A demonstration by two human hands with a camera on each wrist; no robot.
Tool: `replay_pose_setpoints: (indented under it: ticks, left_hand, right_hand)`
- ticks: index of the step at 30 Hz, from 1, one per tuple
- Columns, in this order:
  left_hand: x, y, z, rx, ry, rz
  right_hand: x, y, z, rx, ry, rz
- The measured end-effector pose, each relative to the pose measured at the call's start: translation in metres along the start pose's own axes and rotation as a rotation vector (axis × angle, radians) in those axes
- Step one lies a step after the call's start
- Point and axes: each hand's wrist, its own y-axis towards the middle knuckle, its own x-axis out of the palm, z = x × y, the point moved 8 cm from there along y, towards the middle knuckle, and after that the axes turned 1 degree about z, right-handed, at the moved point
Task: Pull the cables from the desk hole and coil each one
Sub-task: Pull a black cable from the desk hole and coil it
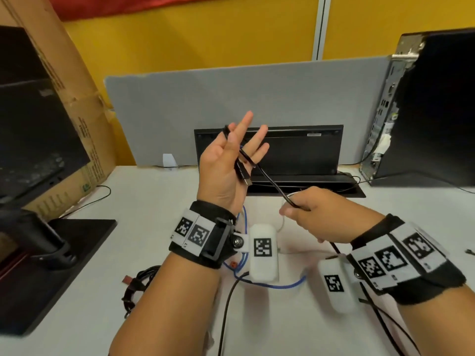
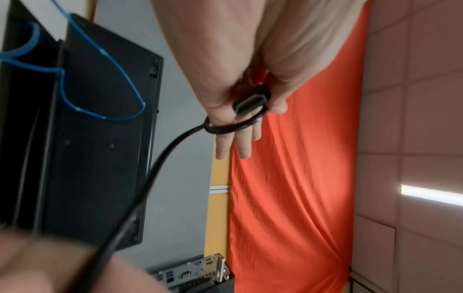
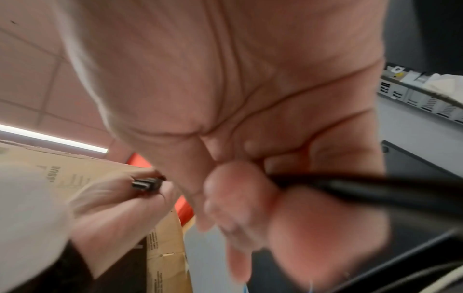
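Right hand (image 1: 305, 211) pinches the black cable (image 1: 270, 179) near the desk hole (image 1: 344, 191), left hand (image 1: 226, 165) with straight fingers wearing its first loop; looks light, springy, best gripped behind the plug (image 2: 251, 100).

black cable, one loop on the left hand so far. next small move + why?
Probably sweep the right hand up and over the left hand, laying a second turn. The black cable makes one loop round the straight left fingers, its plug against the palm, and the right hand grips the run below it.
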Motion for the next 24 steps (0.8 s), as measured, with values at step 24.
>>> replay_pose_setpoints:
  ticks: [24]
  left_hand:
    - [0.015,-0.005,-0.016,-0.016,1.330,-0.153]
  right_hand:
    - [-0.041,-0.009,-0.015,-0.165,0.161,0.094]
